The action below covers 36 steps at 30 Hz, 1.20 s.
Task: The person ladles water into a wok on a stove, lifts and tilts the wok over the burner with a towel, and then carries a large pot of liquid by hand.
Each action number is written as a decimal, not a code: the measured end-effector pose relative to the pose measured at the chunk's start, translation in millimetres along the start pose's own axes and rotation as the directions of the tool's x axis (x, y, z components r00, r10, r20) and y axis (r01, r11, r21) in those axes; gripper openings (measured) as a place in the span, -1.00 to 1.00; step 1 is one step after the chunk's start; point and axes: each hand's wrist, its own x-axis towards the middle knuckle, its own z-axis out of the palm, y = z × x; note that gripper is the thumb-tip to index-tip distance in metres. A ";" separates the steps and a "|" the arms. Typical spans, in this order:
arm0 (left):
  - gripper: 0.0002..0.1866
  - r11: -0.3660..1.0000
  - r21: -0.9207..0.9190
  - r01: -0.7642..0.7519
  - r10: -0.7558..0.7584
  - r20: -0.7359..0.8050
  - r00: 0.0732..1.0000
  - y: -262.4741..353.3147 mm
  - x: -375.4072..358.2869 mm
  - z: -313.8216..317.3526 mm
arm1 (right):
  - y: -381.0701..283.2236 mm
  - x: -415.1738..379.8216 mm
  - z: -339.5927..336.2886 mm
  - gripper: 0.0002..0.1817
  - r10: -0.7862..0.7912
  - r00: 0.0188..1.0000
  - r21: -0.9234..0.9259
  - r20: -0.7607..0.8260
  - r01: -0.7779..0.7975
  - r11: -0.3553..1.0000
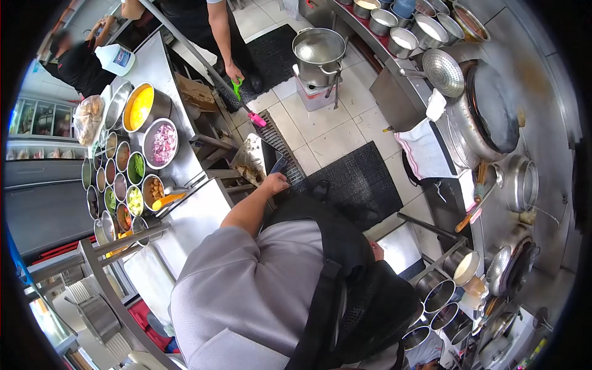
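Observation:
My left hand (275, 184) is held low in front of me with its fingers curled, and what they hold, if anything, is hidden. Just beyond it is a dark flat piece (280, 164), beside a white dirt-stained container (253, 159) with brown residue in it. The hand hovers over or near the floor drain grate (280, 143). Of my right hand (376, 249), only a small part shows past the black apron; its fingers are mostly hidden. A co-worker's hand (234, 72) holds a green-handled tool (237, 87) with a pink end (256, 119).
A steel counter (185, 145) on the left bears bowls of chopped onion (163, 143) and yellow liquid (140, 106). A large pot (319, 55) stands on a tin on the tiled floor. Black mats (354, 179) lie underfoot. Woks (493, 108) line the right side.

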 end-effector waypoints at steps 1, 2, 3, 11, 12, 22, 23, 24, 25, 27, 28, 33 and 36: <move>-0.57 0.999 0.025 -0.020 0.020 0.000 1.000 5.1 3.1 1.0 | -0.5 2.3 -1.0 -0.70 0.000 1.000 0.024 0.007 0.000 1.000; -0.57 0.998 0.050 -0.040 0.040 -0.001 0.999 9.9 6.1 1.7 | -3.3 3.5 -2.2 -0.70 0.000 1.000 0.047 0.015 0.000 0.999; -0.57 0.995 0.075 -0.060 0.060 0.000 0.998 15.6 7.5 1.3 | -4.6 4.6 -3.3 -0.69 0.000 1.000 0.070 0.022 -0.001 0.998; -0.53 0.996 -0.036 -0.079 0.081 0.050 0.995 9.3 37.7 20.3 | 21.7 14.0 -13.7 -0.66 -0.045 0.999 0.092 0.021 0.043 0.995; -0.53 0.996 -0.027 -0.079 0.081 0.055 0.995 13.6 32.6 19.6 | 23.7 12.0 -15.2 -0.65 -0.043 0.999 0.051 0.009 0.042 0.998; -0.77 0.984 -0.180 -0.018 0.058 0.221 0.973 -25.4 40.4 20.7 | 24.9 -6.6 -15.6 -0.67 0.157 0.988 0.191 -0.001 -0.154 0.969; -0.79 0.981 -0.176 0.078 -0.033 0.244 0.969 0.6 15.1 9.8 | 24.1 -7.2 -15.2 -0.67 0.143 0.990 0.178 -0.019 -0.137 0.975; -0.82 0.970 -0.242 0.036 0.026 0.249 0.968 6.4 6.1 5.3 | 25.1 -5.9 -15.4 -0.68 0.126 0.991 0.160 -0.035 -0.119 0.980; -0.72 0.978 -0.204 0.033 0.012 0.216 0.976 -8.2 17.9 11.2 | 23.9 -5.0 -13.7 -0.68 0.108 0.993 0.138 -0.047 -0.101 0.985; -0.71 0.972 -0.219 0.092 -0.027 0.282 0.959 -10.6 17.2 2.5 | 17.5 -11.6 -8.9 -0.69 0.075 0.993 0.158 -0.087 -0.061 0.986; -0.70 0.977 -0.203 0.069 -0.026 0.209 0.978 -8.4 13.6 1.1 | 16.8 -12.9 -6.5 -0.69 0.051 0.993 0.159 -0.109 -0.034 0.987; -0.65 0.975 -0.212 0.071 -0.034 0.175 0.984 1.9 6.5 -8.0 | 10.6 -20.1 6.2 -0.70 0.048 0.994 0.185 -0.099 -0.029 0.982; -0.62 0.979 -0.200 0.044 -0.012 0.160 0.987 3.7 10.2 -7.6 | 25.5 -7.7 9.8 -0.70 -0.023 0.995 0.124 -0.093 0.034 0.992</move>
